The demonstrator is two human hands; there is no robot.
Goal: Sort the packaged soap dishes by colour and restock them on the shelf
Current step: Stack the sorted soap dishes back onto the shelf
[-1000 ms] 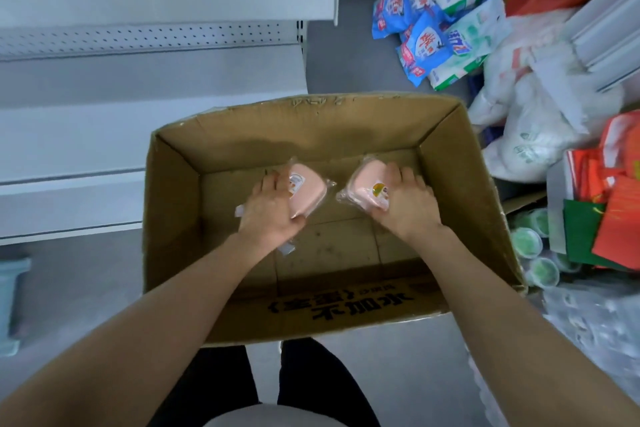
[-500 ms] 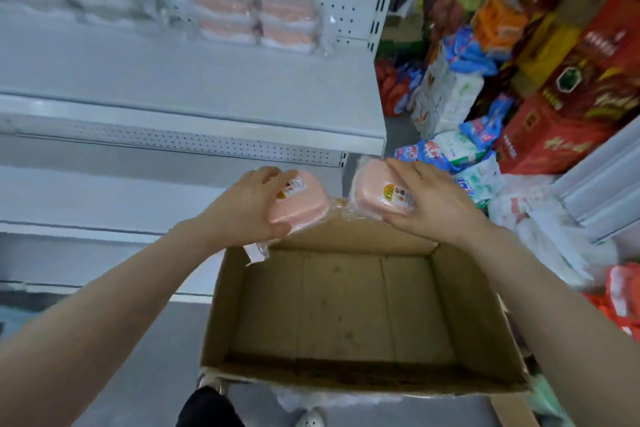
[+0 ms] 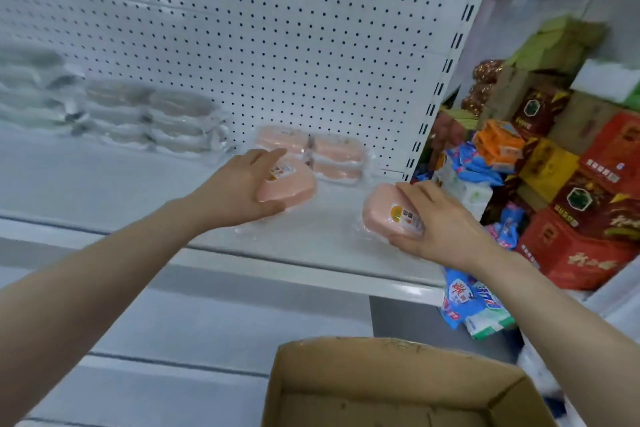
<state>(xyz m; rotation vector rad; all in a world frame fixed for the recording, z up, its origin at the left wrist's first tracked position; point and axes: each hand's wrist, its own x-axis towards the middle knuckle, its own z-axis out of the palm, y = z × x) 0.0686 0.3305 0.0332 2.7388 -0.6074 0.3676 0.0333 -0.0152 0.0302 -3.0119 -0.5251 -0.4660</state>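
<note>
My left hand [image 3: 239, 189] grips a pink packaged soap dish [image 3: 289, 185] over the white shelf [image 3: 104, 177], just in front of a stack of pink packaged dishes [image 3: 311, 152] at the pegboard. My right hand [image 3: 440, 218] holds a second pink packaged soap dish [image 3: 384, 211] near the shelf's right end, above its front part. Further left on the shelf lie blurred stacks of grey-white packaged dishes [image 3: 149, 118] and more at the far left [image 3: 31, 90].
An open cardboard box [image 3: 398, 388] sits below at the bottom right, showing nothing inside. To the right are piled red cartons [image 3: 581, 239], blue and green packets [image 3: 474, 305] and orange packs [image 3: 498, 146]. A lower white shelf [image 3: 173, 329] runs beneath.
Both hands lifted the two pink dishes out of the box and carried them up to the shelf. My view rose from the box to the pegboard shelf.
</note>
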